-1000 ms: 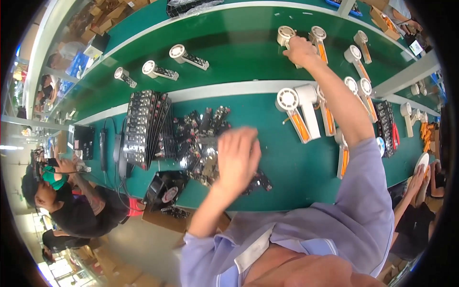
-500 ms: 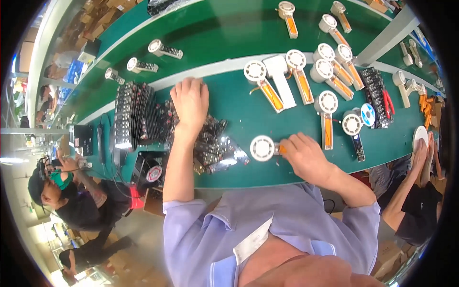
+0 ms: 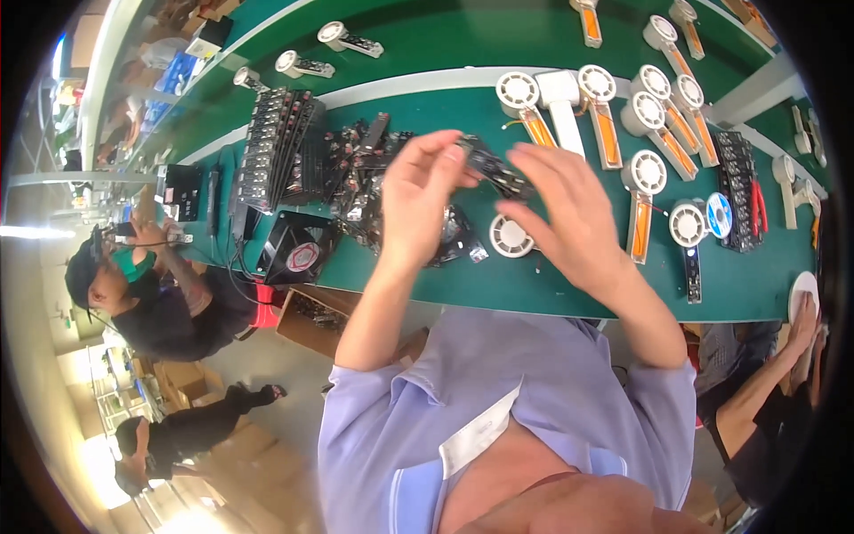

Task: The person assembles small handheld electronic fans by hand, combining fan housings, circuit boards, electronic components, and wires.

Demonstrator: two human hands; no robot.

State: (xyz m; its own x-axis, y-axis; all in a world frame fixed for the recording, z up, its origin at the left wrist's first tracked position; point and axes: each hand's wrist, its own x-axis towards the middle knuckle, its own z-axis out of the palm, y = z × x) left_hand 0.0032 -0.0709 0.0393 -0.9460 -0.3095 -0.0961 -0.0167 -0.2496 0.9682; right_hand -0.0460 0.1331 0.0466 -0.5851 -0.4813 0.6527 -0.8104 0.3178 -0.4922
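Note:
Over the green workbench [image 3: 427, 289], my left hand [image 3: 418, 191] pinches one end of a small black circuit board strip [image 3: 492, 167] between thumb and fingers. My right hand [image 3: 574, 205] is at the strip's other end, fingers stretched and thumb apart, around it without a visible grip. Whether it touches the strip, I cannot tell. Partly behind my right hand lies a white handheld fan [image 3: 510, 237]; its handle is hidden. Left of my left hand is a loose heap of black circuit boards [image 3: 360, 173], some in shiny wrapping.
Stacked board panels [image 3: 280, 151] stand left, behind a black square fan [image 3: 301, 251]. White fans with orange-filled handles [image 3: 602, 125] lie at right, near a solder spool [image 3: 719, 215] and red pliers [image 3: 758, 209]. A shelf [image 3: 427, 53] runs behind. People work on both sides.
My left hand has come from the board heap toward the middle, now with a circuit board strip. My right hand has left the fan's handle and risen to the strip. The view has shifted.

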